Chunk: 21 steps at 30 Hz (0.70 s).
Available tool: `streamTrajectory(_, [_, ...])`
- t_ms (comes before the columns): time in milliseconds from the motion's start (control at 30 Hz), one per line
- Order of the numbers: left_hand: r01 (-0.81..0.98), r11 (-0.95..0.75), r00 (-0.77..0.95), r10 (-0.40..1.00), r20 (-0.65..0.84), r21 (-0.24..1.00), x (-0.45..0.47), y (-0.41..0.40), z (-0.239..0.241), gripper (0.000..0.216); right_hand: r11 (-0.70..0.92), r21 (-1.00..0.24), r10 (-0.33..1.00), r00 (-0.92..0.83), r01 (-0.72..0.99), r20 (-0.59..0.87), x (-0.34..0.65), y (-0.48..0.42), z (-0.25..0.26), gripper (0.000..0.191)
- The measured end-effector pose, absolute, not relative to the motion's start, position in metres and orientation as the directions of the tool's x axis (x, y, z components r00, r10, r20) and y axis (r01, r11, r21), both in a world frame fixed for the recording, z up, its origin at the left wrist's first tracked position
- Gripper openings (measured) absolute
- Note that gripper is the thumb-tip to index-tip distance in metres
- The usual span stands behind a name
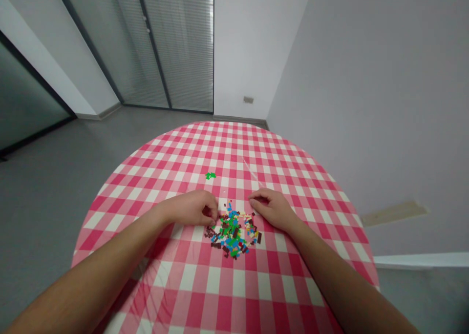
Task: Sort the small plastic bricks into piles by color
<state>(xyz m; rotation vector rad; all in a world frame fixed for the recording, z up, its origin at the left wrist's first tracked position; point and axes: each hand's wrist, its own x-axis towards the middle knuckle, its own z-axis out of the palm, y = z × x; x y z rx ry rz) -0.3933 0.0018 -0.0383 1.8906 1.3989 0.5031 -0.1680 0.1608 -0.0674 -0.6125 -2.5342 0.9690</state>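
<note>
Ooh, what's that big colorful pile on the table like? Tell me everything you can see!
The pile is a loose, roundish heap of tiny plastic-looking bricks, mostly green, blue and dark brown, with some cream and yellow bits. It's thickest in the middle and scattered at the edges. It lies on the checked cloth, between the left hand, whose fingertips are at its left edge, and the right hand. The bricks are too small to tell whether any are joined.

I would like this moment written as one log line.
left hand: at brick pile, grip unclear | right hand: beside pile | green pieces: apart, beyond pile | surface: checked tablecloth
</note>
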Motion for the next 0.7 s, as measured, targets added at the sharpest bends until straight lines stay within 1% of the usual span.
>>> streamTrajectory(133, [0.636,-0.109,0.342,0.927,-0.153,0.764,-0.397,0.002,-0.041,0.011,0.669,-0.692,0.515,-0.841,0.271,0.168,-0.168,0.161,-0.068,0.014])
streamTrajectory(333, [0.584,-0.123,0.418,0.893,-0.168,0.802,-0.406,-0.001,-0.044,0.009,0.673,-0.69,0.509,-0.843,0.266,0.171,-0.168,0.162,-0.069,0.014])
streamTrajectory(533, [0.601,-0.197,0.454,0.881,-0.129,0.774,-0.404,-0.001,-0.045,0.013,0.671,-0.687,0.515,-0.842,0.277,0.164,-0.169,0.161,-0.066,0.014])
streamTrajectory(700, [0.625,-0.164,0.431,0.887,-0.163,0.763,-0.402,0.0,-0.041,0.008,0.676,-0.684,0.511,-0.843,0.274,0.168,-0.169,0.161,-0.066,0.013])
